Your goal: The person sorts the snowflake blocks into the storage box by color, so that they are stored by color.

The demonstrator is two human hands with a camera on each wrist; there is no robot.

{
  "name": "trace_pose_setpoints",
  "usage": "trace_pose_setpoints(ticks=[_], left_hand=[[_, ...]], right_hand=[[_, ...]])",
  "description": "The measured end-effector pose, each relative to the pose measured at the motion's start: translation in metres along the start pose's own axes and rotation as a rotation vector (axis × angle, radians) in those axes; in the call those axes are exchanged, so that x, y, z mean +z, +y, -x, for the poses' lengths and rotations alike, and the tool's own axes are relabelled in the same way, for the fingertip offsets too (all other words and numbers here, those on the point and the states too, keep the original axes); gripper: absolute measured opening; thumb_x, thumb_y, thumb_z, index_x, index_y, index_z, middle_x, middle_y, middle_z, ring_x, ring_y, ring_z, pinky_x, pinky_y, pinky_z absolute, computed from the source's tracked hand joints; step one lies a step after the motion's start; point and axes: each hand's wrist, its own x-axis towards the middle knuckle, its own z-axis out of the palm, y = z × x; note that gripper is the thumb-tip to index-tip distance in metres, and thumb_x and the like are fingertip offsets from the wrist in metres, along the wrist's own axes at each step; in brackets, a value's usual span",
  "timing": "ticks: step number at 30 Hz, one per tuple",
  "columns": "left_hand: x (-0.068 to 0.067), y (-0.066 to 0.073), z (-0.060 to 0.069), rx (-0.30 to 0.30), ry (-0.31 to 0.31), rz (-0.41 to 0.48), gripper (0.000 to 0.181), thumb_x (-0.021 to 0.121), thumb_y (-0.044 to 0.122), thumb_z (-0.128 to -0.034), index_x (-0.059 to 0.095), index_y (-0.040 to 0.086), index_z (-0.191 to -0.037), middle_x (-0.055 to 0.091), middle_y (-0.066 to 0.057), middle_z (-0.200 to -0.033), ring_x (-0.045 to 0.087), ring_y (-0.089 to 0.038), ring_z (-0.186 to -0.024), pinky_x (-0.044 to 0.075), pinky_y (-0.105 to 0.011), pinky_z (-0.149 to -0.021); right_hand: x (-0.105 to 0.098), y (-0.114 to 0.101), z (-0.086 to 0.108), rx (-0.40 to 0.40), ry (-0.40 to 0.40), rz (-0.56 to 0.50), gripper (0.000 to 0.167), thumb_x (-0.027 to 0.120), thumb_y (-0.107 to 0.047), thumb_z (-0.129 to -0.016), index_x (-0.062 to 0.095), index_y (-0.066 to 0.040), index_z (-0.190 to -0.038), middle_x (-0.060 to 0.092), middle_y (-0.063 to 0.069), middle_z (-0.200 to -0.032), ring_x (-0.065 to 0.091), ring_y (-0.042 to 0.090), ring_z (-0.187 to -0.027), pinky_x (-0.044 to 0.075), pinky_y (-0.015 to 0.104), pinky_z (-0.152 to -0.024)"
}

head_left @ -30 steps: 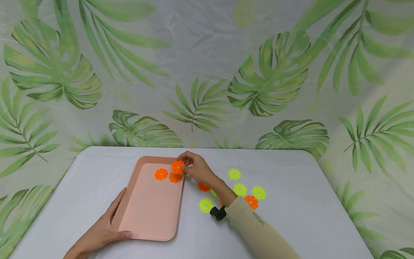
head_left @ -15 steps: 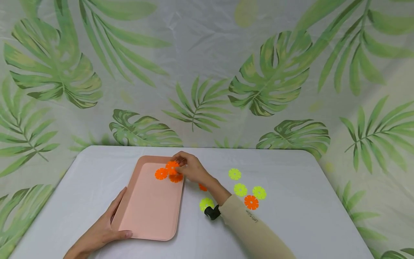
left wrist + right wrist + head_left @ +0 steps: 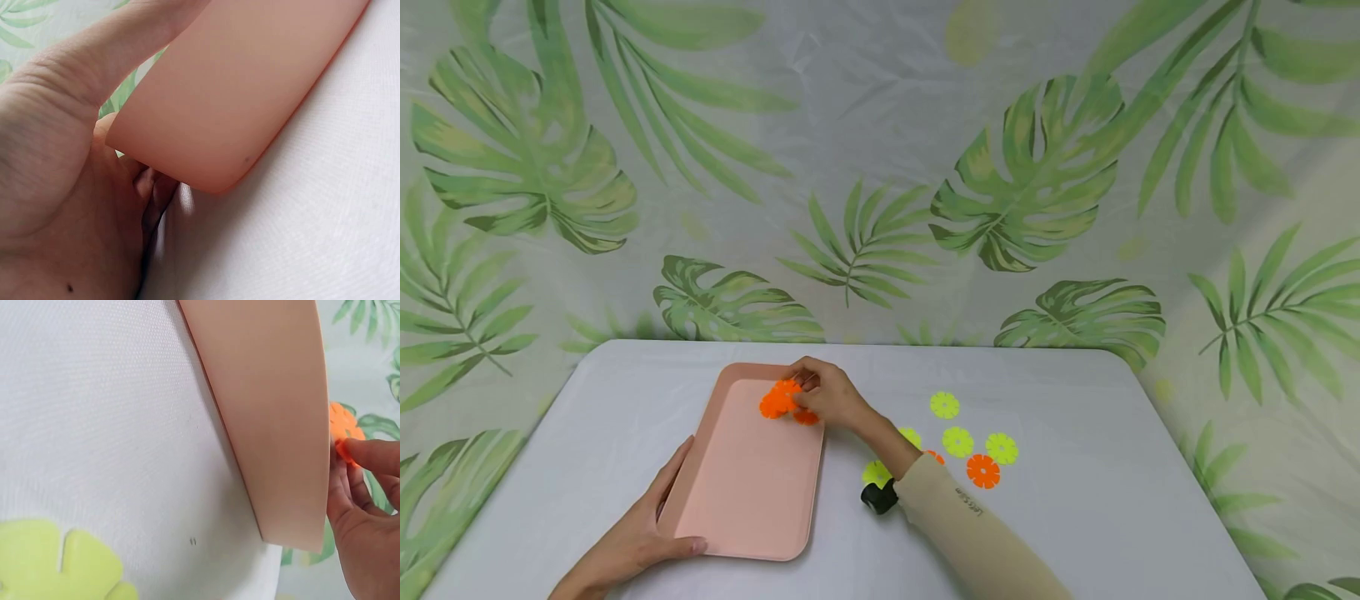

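A pink tray (image 3: 745, 475) lies on the white table, its near left corner gripped by the left hand (image 3: 632, 533), thumb over the near rim. In the left wrist view the palm (image 3: 56, 187) is against the tray's outer wall (image 3: 206, 100). Over the tray's far right part, the right hand (image 3: 831, 396) pinches an orange notched disc (image 3: 787, 393). That disc overlaps another orange one (image 3: 770, 406), and a further orange disc (image 3: 806, 417) lies under the fingers. The right wrist view shows thumb and fingers (image 3: 369, 487) on the orange disc (image 3: 344, 422) beyond the tray wall (image 3: 275, 412).
Right of the tray, several yellow-green discs (image 3: 957, 442) and an orange disc (image 3: 983, 472) lie on the table (image 3: 1112, 500); another orange one (image 3: 935, 457) is partly behind the forearm. A black wrist device (image 3: 878, 497) hangs at the right sleeve. A leaf-patterned cloth (image 3: 880, 167) stands behind.
My right hand has moved left over the tray with the pinched orange disc, which now overlaps the leftmost one. The left hand has stayed on the tray corner.
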Motion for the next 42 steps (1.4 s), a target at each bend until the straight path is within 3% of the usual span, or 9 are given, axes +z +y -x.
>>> trace_pose_setpoints(ticks=[6, 17, 31, 38, 42], left_hand=[[0.0, 0.0, 0.0, 0.014, 0.006, -0.018, 0.122, 0.084, 0.015, -0.083, -0.001, 0.038, -0.168, 0.007, -0.014, -0.176, 0.025, 0.027, -0.13, 0.028, -0.005, -0.095], [-0.001, 0.002, -0.002, 0.019, 0.018, -0.019, 0.123, 0.085, 0.014, -0.0816, 0.0, 0.037, -0.168, 0.007, -0.014, -0.176, 0.027, 0.026, -0.129, 0.027, -0.004, -0.095], [-0.004, 0.003, -0.003, 0.018, 0.008, -0.042, 0.122, 0.084, 0.015, -0.0836, -0.002, 0.037, -0.168, 0.006, -0.016, -0.175, 0.023, 0.03, -0.129, 0.031, -0.006, -0.095], [-0.002, -0.001, 0.001, 0.013, -0.009, -0.103, 0.119, 0.081, 0.02, -0.0859, -0.004, 0.039, -0.167, 0.007, -0.016, -0.175, 0.02, 0.03, -0.128, 0.039, -0.014, -0.095], [-0.002, -0.001, -0.001, 0.029, -0.003, -0.116, 0.12, 0.082, 0.021, -0.0856, -0.004, 0.036, -0.168, 0.007, -0.015, -0.175, 0.02, 0.03, -0.13, 0.037, -0.012, -0.096]], right_hand=[[0.008, -0.001, -0.004, -0.004, -0.009, 0.025, 0.029, 0.068, 0.005, -0.093, 0.072, -0.009, -0.119, 0.067, 0.012, -0.116, 0.06, 0.016, -0.097, 0.051, 0.023, -0.088], [0.019, -0.009, -0.013, -0.029, 0.004, 0.062, 0.03, 0.071, 0.007, -0.091, 0.073, -0.007, -0.118, 0.071, 0.012, -0.112, 0.062, 0.011, -0.091, 0.051, 0.017, -0.081], [0.034, -0.006, -0.026, -0.055, -0.049, 0.107, 0.029, 0.068, 0.008, -0.093, 0.073, -0.007, -0.118, 0.07, 0.009, -0.107, 0.059, 0.007, -0.086, 0.051, 0.016, -0.079], [0.049, -0.002, -0.023, 0.011, -0.057, 0.047, 0.026, 0.069, 0.007, -0.094, 0.071, -0.007, -0.116, 0.066, 0.006, -0.101, 0.055, 0.006, -0.081, 0.051, 0.016, -0.071], [0.051, -0.002, -0.027, 0.003, -0.044, 0.059, 0.027, 0.069, 0.009, -0.093, 0.071, -0.006, -0.115, 0.066, 0.007, -0.101, 0.055, 0.007, -0.081, 0.051, 0.016, -0.07]])
